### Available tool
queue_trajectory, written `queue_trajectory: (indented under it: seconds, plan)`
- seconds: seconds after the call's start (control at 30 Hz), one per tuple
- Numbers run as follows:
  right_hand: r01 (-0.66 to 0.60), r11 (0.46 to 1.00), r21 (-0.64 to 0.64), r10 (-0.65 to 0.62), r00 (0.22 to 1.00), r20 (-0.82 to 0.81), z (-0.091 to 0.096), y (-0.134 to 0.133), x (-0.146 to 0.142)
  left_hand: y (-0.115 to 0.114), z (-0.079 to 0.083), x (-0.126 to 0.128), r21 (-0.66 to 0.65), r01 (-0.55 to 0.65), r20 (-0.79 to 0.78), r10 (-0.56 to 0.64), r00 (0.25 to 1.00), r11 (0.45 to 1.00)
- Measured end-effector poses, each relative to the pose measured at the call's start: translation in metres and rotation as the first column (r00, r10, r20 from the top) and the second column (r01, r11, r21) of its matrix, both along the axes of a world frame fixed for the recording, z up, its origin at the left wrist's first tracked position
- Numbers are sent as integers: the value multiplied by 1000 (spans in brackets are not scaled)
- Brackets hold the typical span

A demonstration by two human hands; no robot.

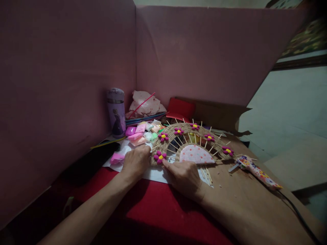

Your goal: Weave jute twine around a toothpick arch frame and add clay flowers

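Note:
A half-round craft of wound twine and thin sticks (204,132) stands tilted up in front of me, its arch dotted with several purple clay flowers with yellow centres. At its base sits a smaller half circle of white dotted fabric (195,154). My left hand (136,161) is closed around the arch's left end, its fingertips hidden behind the twine. With a fingertip at the lowest left flower (159,157), my right hand (185,175) is closed at the craft's lower edge, other fingers curled. Loose sticks (206,175) lie under the craft.
A flower-patterned glue gun (258,172) with a black cord lies on the brown board (235,194) at right. Behind my left hand are packets of coloured clay (138,136), a purple bottle (117,112) and bunched pink fabric (145,103). Pink walls enclose the corner.

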State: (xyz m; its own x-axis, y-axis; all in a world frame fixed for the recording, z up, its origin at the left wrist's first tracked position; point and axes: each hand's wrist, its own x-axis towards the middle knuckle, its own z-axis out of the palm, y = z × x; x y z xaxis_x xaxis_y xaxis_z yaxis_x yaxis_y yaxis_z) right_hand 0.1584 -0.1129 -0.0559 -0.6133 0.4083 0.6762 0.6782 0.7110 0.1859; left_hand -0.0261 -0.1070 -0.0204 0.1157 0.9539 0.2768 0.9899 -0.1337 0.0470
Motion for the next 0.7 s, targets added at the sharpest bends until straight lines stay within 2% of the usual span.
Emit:
queue_trajectory:
  seconds: [0.23, 0.7]
  plan:
    - [-14, 1000, 16, 14, 1000, -24, 0, 1, 0, 1, -3, -2, 44, 21, -4, -20, 1000, 999]
    - [-22, 1000, 1, 22, 999, -41, 2, 0, -1, 0, -2, 0, -4, 8, -23, -8, 1000, 1000]
